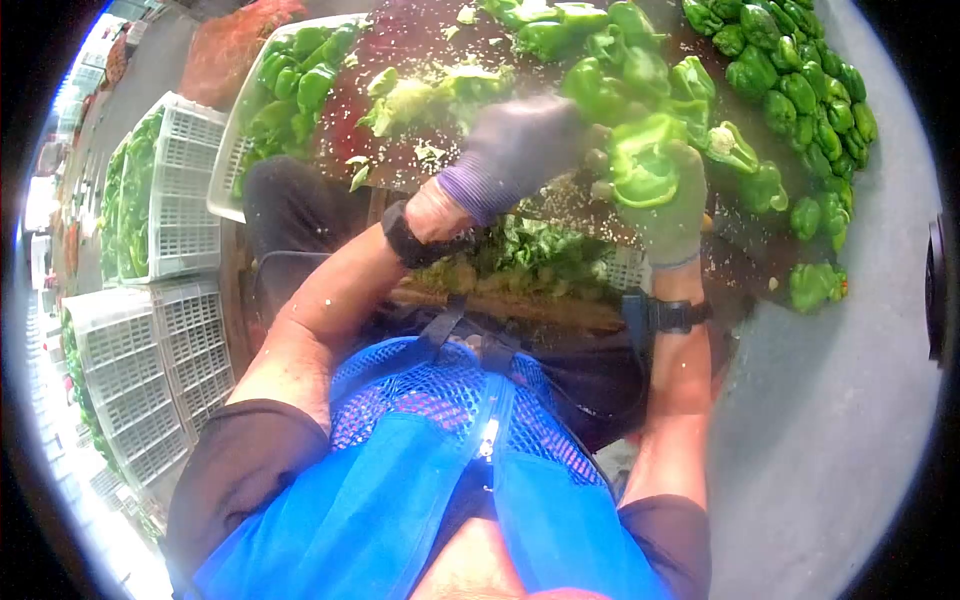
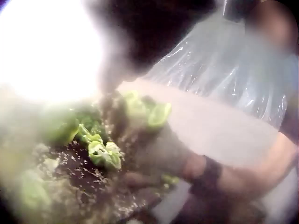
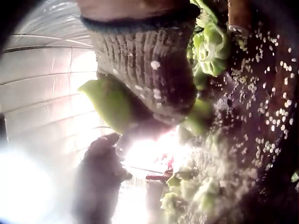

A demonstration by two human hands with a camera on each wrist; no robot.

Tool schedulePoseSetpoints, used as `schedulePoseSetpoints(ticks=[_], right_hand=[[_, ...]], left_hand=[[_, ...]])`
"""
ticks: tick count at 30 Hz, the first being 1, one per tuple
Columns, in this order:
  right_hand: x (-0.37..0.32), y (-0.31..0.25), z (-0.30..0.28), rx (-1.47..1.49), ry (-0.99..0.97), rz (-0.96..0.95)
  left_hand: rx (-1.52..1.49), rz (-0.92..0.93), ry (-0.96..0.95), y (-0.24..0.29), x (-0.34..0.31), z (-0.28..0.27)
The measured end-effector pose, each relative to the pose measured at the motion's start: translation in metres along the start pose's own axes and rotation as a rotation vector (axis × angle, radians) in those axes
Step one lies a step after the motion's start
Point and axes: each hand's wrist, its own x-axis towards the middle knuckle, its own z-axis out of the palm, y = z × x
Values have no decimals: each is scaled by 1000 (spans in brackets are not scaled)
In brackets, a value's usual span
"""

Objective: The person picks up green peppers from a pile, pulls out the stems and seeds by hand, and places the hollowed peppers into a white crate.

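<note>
In the head view my gloved right hand (image 1: 672, 215) grips a cut green bell pepper (image 1: 640, 165), its hollow inside facing up. The right wrist view shows the same glove (image 3: 145, 70) close up, with green pepper flesh (image 3: 110, 105) at its side. My left hand (image 1: 525, 145), in a dark glove with a purple cuff, is beside the pepper, knuckles up and blurred. What its fingers hold, if anything, I cannot tell. Opened and whole green peppers (image 1: 610, 60) lie just beyond both hands on the dark, seed-strewn table (image 1: 400, 35).
Pale pepper cores (image 1: 440, 95) are heaped left of centre. More green peppers (image 1: 800, 100) are piled along the right edge. A white crate (image 1: 235, 150) of peppers stands at the left, beyond it stacked white crates (image 1: 190, 190). Below the table edge are green scraps (image 1: 530, 245).
</note>
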Motion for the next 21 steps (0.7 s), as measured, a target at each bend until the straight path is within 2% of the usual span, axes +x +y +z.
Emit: schedulePoseSetpoints(ticks=[1,2,4,5,6,8,9,11,12,13,15,17,19,20,21], right_hand=[[1,3,-2,-26,79,-47],[3,7,-5,-52,159,-94],[-1,13,-4,-199,281,-177],[-1,15,-11,-393,327,-212],[-1,17,-16,-588,373,-246],[-4,24,-19,-850,271,-409],[-6,28,-18,-971,231,-502],[-3,19,10,-279,292,-231],[-3,14,5,-185,178,-219],[-3,12,2,-167,199,-235],[-4,6,1,-143,240,-254],[-5,0,-2,-86,158,-196],[-5,-1,0,-45,57,-137],[-8,-2,6,-37,2,-108],[-10,-2,9,-29,-52,-81]], left_hand=[[-8,124,23,4,-1,3],[-170,263,77,8,-4,9],[-65,312,11,19,-3,17],[40,365,-15,18,0,25],[126,335,-112,21,4,28],[297,276,-308,24,12,31],[253,319,-220,22,10,33],[167,404,-36,10,7,44],[-278,117,-55,13,10,42],[-754,-148,54,15,13,39],[-939,-377,-61,12,13,22],[-116,-13,-303,-24,8,38],[134,74,-131,-14,-10,27],[112,-35,0,-2,-6,27],[123,35,79,4,-3,24]])
